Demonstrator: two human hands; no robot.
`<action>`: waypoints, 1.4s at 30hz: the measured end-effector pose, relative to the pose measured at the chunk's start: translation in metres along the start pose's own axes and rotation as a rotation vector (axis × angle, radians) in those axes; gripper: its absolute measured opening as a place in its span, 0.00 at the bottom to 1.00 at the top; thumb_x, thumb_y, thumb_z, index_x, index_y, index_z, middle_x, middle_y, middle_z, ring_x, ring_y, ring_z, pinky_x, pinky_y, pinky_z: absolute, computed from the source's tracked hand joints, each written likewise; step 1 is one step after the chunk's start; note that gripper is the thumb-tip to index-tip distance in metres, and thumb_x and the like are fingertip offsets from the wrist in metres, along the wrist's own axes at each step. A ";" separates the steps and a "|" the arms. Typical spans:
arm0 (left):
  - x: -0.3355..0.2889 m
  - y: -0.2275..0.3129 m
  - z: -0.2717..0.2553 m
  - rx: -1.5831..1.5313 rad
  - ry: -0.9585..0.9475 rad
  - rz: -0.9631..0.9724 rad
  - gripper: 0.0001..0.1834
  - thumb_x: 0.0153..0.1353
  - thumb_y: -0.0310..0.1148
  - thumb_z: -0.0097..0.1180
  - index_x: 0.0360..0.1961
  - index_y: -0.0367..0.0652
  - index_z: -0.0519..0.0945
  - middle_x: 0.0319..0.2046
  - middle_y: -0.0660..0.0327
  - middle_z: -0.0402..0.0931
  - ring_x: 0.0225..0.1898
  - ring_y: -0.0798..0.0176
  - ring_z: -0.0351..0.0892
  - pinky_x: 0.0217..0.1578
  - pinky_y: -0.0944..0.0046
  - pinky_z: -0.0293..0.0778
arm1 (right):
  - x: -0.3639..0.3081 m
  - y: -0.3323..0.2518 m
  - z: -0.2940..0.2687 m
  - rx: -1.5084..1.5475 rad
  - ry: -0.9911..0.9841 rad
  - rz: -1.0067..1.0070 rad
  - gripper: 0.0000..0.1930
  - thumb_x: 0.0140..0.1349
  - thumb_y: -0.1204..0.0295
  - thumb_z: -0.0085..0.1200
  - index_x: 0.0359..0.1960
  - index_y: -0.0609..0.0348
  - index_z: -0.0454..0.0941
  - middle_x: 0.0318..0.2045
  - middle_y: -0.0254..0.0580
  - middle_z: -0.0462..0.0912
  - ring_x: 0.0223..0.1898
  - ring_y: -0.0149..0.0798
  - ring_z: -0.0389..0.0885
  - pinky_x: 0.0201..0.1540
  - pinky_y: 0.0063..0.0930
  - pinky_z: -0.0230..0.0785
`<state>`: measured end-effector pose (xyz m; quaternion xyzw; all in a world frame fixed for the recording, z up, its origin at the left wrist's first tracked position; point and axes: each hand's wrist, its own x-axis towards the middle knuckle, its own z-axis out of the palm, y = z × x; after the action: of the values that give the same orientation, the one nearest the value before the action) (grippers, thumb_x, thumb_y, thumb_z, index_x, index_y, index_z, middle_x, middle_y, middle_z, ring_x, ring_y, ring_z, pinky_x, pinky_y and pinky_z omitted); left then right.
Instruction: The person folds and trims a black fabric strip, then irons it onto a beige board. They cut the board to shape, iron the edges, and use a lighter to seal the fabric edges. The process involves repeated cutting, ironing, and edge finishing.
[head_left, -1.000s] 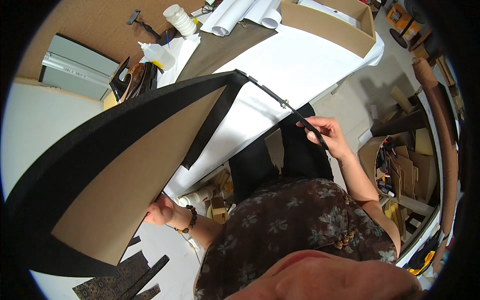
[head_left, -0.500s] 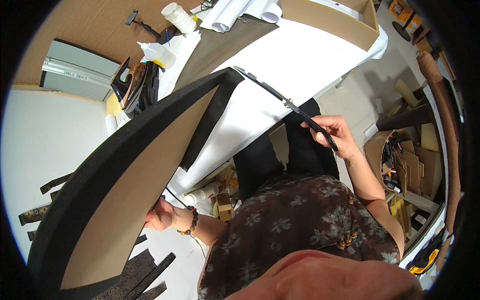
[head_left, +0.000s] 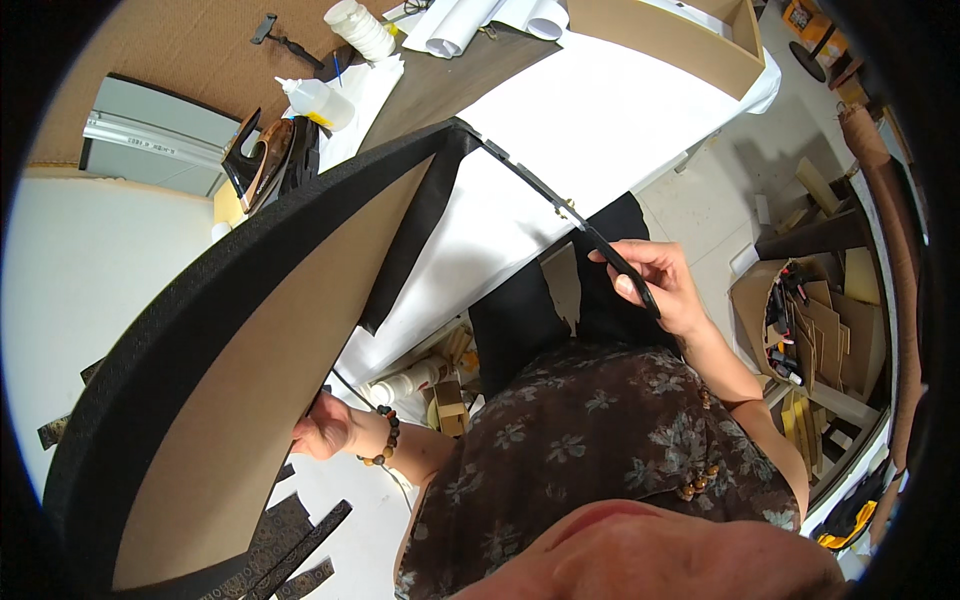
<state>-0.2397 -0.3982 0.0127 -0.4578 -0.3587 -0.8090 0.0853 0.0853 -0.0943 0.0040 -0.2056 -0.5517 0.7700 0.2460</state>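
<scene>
A large curved tan panel with black fabric along its outer edge stands tilted at my left. My left hand, wearing a bead bracelet, is closed on the panel's near edge; some of its fingers are hidden behind it. A black fabric flap hangs down from the panel's far corner. My right hand is closed around the black handles of a long pair of scissors. Their blades reach to the fabric at that far corner and look nearly closed.
Beyond the panel, a white-covered table carries a curved board box, paper rolls, a squeeze bottle and an iron. Patterned strips lie at lower left. A carton of scraps stands at right.
The panel's far corner has shifted slightly up and left. My right hand has moved a little left and down, and the scissors' blade tips now meet the fabric at the corner.
</scene>
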 end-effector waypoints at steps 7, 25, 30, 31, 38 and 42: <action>0.006 0.004 0.007 0.019 -0.066 0.013 0.20 0.64 0.35 0.57 0.57 0.41 0.76 0.57 0.53 0.75 0.59 0.50 0.72 0.60 0.37 0.65 | -0.004 0.003 -0.002 0.013 0.002 0.012 0.17 0.59 0.74 0.63 0.49 0.71 0.78 0.25 0.26 0.77 0.26 0.17 0.71 0.29 0.11 0.61; 0.005 0.002 -0.002 0.057 -0.076 0.057 0.19 0.63 0.33 0.59 0.55 0.41 0.77 0.55 0.52 0.75 0.56 0.50 0.74 0.58 0.38 0.68 | -0.007 -0.003 0.006 -0.015 0.009 0.010 0.17 0.59 0.73 0.64 0.48 0.71 0.79 0.26 0.25 0.76 0.26 0.16 0.68 0.27 0.11 0.57; 0.004 0.000 0.006 0.054 -0.033 0.034 0.15 0.62 0.30 0.59 0.49 0.40 0.79 0.54 0.50 0.76 0.55 0.48 0.74 0.57 0.36 0.69 | -0.001 -0.003 0.010 0.046 0.029 0.036 0.17 0.59 0.73 0.64 0.47 0.71 0.79 0.26 0.24 0.76 0.26 0.16 0.68 0.27 0.11 0.56; 0.004 -0.001 0.003 0.056 -0.029 0.033 0.14 0.61 0.30 0.59 0.49 0.40 0.79 0.54 0.50 0.76 0.56 0.48 0.73 0.57 0.36 0.69 | 0.000 -0.003 0.011 0.064 0.029 0.032 0.17 0.59 0.73 0.64 0.47 0.71 0.79 0.26 0.24 0.76 0.26 0.16 0.67 0.27 0.11 0.55; 0.010 -0.001 0.035 0.005 0.096 0.032 0.06 0.54 0.23 0.56 0.33 0.39 0.82 0.42 0.50 0.81 0.46 0.51 0.79 0.52 0.44 0.75 | 0.001 0.003 0.003 0.051 -0.001 0.041 0.18 0.60 0.73 0.64 0.49 0.71 0.79 0.27 0.25 0.77 0.26 0.15 0.69 0.28 0.10 0.58; 0.012 0.001 0.021 -0.018 -0.009 -0.002 0.13 0.58 0.28 0.57 0.45 0.41 0.80 0.52 0.52 0.76 0.55 0.49 0.73 0.58 0.38 0.66 | 0.001 0.002 0.002 0.056 0.005 0.014 0.18 0.60 0.74 0.63 0.50 0.71 0.79 0.26 0.24 0.77 0.26 0.15 0.69 0.28 0.10 0.58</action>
<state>-0.2316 -0.3834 0.0296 -0.4619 -0.3522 -0.8102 0.0785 0.0826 -0.0957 0.0025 -0.2044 -0.5277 0.7864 0.2476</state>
